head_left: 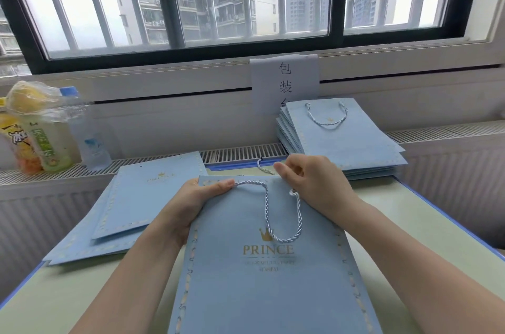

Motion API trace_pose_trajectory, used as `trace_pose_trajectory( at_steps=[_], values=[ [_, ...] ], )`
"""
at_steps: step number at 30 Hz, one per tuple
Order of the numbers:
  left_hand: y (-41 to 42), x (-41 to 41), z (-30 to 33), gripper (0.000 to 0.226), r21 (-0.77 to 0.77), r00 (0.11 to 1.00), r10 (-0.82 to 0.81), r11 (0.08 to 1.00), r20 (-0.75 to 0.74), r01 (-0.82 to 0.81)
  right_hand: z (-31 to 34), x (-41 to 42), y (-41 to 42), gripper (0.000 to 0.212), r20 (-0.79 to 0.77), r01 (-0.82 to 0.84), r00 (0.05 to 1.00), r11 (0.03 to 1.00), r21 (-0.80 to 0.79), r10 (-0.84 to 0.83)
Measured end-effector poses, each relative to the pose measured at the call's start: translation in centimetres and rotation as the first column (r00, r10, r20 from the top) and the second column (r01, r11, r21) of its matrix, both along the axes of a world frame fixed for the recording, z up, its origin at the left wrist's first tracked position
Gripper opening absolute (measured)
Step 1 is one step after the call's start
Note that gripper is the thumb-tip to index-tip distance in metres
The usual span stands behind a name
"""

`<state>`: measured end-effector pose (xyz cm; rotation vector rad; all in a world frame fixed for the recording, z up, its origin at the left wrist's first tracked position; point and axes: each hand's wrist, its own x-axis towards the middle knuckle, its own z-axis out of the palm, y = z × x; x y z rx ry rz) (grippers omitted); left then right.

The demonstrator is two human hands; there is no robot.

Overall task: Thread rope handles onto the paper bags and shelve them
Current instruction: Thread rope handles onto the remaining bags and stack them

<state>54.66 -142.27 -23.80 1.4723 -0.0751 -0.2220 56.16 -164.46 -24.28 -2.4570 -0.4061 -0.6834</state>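
A flat light-blue paper bag (267, 287) printed PRINCE lies in front of me on the table. A twisted blue-white rope handle (273, 227) hangs in a loop across its front, knotted at the right hole. My left hand (196, 202) grips the bag's top left edge, thumb on the front by the rope's left end. My right hand (308, 180) holds the top right edge with curled fingers. Behind that edge a second rope piece (263, 167) shows. Whether my right fingers pinch it is unclear.
A stack of blue bags without handles (131, 208) lies to the left. A stack of bags with handles (341, 137) sits on the sill at the right, below a paper sign (285, 82). Drink bottles (52, 128) stand at the far left.
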Motion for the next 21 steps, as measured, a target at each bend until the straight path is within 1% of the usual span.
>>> trace_pose_trajectory(
  at_steps=[1,2,4,5,6,7,8,9,11,13,14,15,16,17,18,19,20,21],
  values=[
    [0.3,0.3,-0.1,0.016,-0.023,0.999,0.049,0.999,-0.007,-0.049,0.1,0.2,0.1,0.026,-0.023,-0.029,0.999,0.994,0.108,0.032],
    [0.6,0.5,-0.1,0.015,-0.057,0.994,0.11,0.992,-0.021,-0.111,0.4,0.3,0.2,0.024,-0.056,-0.039,0.997,0.975,0.218,0.053],
    [1.3,1.1,-0.1,0.014,-0.152,0.968,0.243,0.956,-0.058,-0.249,1.2,0.3,0.2,0.044,-0.179,-0.023,0.978,0.902,0.43,0.11],
    [1.7,1.4,-0.1,0.016,-0.202,0.952,0.298,0.93,-0.075,-0.307,1.4,0.2,0.0,0.051,-0.267,0.003,0.951,0.862,0.506,0.154],
    [2.1,1.6,-0.1,0.018,-0.256,0.937,0.339,0.901,-0.088,-0.35,1.7,0.0,-0.2,0.054,-0.354,0.03,0.916,0.848,0.529,0.189],
    [2.5,1.8,-0.1,0.018,-0.31,0.925,0.369,0.872,-0.092,-0.378,1.8,-0.1,-0.5,0.051,-0.415,0.03,0.883,0.856,0.516,0.219],
    [2.9,1.9,-0.1,0.015,-0.36,0.917,0.388,0.846,-0.092,-0.394,1.9,-0.2,-1.0,0.043,-0.44,0.011,0.862,0.86,0.51,0.25],
    [3.2,2.0,-0.1,0.012,-0.399,0.909,0.407,0.823,-0.087,-0.406,2.0,-0.2,-1.3,0.037,-0.441,0.003,0.859,0.859,0.512,0.26],
    [3.8,2.1,-0.1,0.011,-0.456,0.886,0.458,0.773,-0.079,-0.44,1.9,0.1,-1.7,0.037,-0.39,0.039,0.898,0.848,0.528,0.202],
    [4.1,2.2,0.0,0.011,-0.513,0.859,0.505,0.716,-0.089,-0.474,1.7,0.8,-2.3,0.037,-0.289,0.127,0.957,0.842,0.524,0.035],
    [4.2,2.2,0.1,0.01,-0.545,0.843,0.528,0.679,-0.103,-0.492,1.7,1.0,-2.4,0.037,-0.245,0.162,0.969,0.813,0.559,-0.024],
    [4.3,2.2,0.1,0.009,-0.582,0.826,0.552,0.636,-0.115,-0.506,1.8,1.1,-2.5,0.037,-0.241,0.163,0.97,0.76,0.63,-0.009],
    [4.5,2.2,0.2,0.009,-0.62,0.812,0.569,0.593,-0.127,-0.513,2.0,0.9,-2.4,0.038,-0.283,0.144,0.955,0.689,0.71,0.092],
    [4.6,2.3,0.2,0.009,-0.65,0.8,0.585,0.556,-0.136,-0.517,2.2,0.5,-2.2,0.039,-0.338,0.116,0.906,0.62,0.776,0.253],
    [4.6,2.3,0.2,0.011,-0.666,0.789,0.597,0.531,-0.145,-0.524,2.2,0.0,-1.8,0.04,-0.394,0.092,0.825,0.591,0.801,0.406],
    [4.5,2.3,0.1,0.014,-0.673,0.779,0.609,0.514,-0.151,-0.532,2.0,-0.4,-1.4,0.041,-0.442,0.046,0.736,0.613,0.788,0.513],
    [4.4,2.3,0.0,0.016,-0.677,0.772,0.615,0.5,-0.161,-0.54,1.8,-0.8,-0.8,0.041,-0.483,-0.022,0.659,0.657,0.753,0.576],
    [4.2,2.3,0.0,0.018,-0.681,0.773,0.61,0.493,-0.173,-0.541,1.4,-0.9,-0.3,0.037,-0.506,-0.093,0.603,0.684,0.723,0.617]
  ],
)
